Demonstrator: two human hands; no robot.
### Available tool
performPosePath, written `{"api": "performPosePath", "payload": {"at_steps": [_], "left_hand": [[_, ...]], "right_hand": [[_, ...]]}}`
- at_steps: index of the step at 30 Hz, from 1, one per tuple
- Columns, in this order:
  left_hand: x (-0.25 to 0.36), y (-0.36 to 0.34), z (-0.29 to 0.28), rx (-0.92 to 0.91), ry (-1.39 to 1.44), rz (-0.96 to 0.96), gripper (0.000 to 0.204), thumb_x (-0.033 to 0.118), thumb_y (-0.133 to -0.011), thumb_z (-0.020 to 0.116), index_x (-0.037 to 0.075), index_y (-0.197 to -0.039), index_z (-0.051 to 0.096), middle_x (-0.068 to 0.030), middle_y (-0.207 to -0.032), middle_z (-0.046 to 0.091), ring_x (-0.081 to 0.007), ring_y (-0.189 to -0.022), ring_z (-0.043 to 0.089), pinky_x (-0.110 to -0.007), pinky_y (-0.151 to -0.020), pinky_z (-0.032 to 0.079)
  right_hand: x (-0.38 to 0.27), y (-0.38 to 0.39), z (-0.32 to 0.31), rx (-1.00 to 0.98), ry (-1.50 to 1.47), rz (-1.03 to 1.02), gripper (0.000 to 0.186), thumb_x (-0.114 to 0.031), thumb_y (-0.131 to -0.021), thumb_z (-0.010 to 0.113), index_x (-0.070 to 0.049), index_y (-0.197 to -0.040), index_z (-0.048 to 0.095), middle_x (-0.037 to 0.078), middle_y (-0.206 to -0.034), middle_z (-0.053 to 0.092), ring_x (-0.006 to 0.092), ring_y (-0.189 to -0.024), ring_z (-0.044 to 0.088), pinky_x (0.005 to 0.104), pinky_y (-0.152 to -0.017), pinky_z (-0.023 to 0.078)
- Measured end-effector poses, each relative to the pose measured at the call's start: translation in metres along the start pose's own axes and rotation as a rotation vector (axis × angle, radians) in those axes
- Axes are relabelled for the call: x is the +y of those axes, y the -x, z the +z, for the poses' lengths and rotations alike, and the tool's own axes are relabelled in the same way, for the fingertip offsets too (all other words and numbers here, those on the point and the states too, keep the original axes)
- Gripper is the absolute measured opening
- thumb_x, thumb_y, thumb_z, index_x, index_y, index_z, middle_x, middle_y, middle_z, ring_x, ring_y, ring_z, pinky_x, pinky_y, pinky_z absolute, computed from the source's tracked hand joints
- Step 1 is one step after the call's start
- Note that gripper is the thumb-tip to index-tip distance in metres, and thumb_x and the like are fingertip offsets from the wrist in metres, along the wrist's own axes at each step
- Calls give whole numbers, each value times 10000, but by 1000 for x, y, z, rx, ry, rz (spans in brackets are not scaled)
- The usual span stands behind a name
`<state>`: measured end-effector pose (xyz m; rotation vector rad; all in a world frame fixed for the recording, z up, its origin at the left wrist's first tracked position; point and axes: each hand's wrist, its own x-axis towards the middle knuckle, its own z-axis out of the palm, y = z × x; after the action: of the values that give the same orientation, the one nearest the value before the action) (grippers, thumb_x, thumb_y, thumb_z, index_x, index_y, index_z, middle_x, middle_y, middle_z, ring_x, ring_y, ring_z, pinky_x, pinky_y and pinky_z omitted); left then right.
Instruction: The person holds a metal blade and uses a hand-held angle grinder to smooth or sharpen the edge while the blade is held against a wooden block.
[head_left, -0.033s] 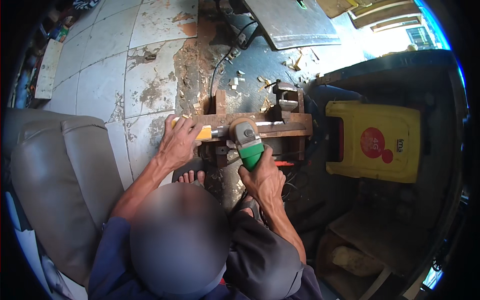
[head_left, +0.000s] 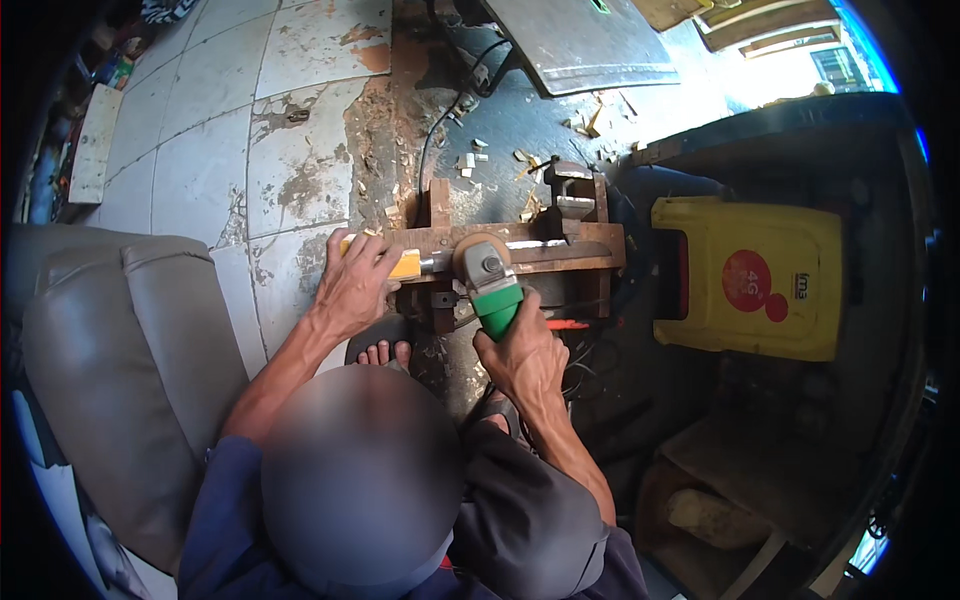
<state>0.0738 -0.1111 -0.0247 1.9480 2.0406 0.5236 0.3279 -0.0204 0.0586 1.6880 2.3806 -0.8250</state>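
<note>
My left hand is closed on the yellow handle of a tool with a metal shank, laid along a rough wooden stand. My right hand grips a green angle grinder; its round disc lies over the metal part, right of the yellow handle. I cannot tell whether they touch. A long metal strip shows along the wood to the right of the disc. A bench vice sits at the stand's far right corner.
A padded seat stands at my left, a dark bench and yellow plastic stool at my right. A metal plate stands beyond. Cords and wood scraps lie on the broken tile floor. My feet are below the stand.
My right hand and the grinder have shifted a little to the left, toward the yellow handle. My left hand stays in about the same place.
</note>
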Motion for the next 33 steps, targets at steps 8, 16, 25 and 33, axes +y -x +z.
{"api": "performPosePath", "payload": {"at_steps": [8, 16, 25, 33], "left_hand": [[-8, -4, -4, -58, 16, 40, 504, 133, -893, 779, 34, -1366, 633, -136, -1201, 613, -320, -1207, 578, -583, -1184, 268], [-14, -11, -9, -107, -37, 85, 488, 160, -908, 773, 43, -1362, 639, -131, -1183, 608, -311, -1199, 582, -583, -1206, 268], [-12, -17, -9, -112, -47, 104, 514, 139, -894, 788, 41, -1374, 631, -138, -1207, 613, -318, -1201, 588, -581, -1241, 249], [-12, -16, -10, -116, -47, 88, 536, 127, -880, 801, 43, -1379, 625, -138, -1224, 620, -313, -1212, 594, -578, -1243, 251]], "right_hand": [[5, 0, -3, -26, -16, 31, 712, -328, -837, 785, -2, -1364, 434, 336, -1168, 707, 561, -972, 707, 622, -851, 559], [16, 4, -4, 1, -54, 97, 726, -333, -846, 781, 6, -1383, 430, 334, -1136, 716, 561, -952, 712, 616, -851, 561], [2, -1, 0, -67, -22, 11, 772, -310, -852, 770, -7, -1444, 380, 342, -1169, 700, 558, -965, 706, 623, -841, 553], [20, 6, -3, -38, -51, 84, 772, -338, -847, 787, -3, -1429, 405, 332, -1196, 714, 548, -1016, 710, 607, -870, 553]]}}
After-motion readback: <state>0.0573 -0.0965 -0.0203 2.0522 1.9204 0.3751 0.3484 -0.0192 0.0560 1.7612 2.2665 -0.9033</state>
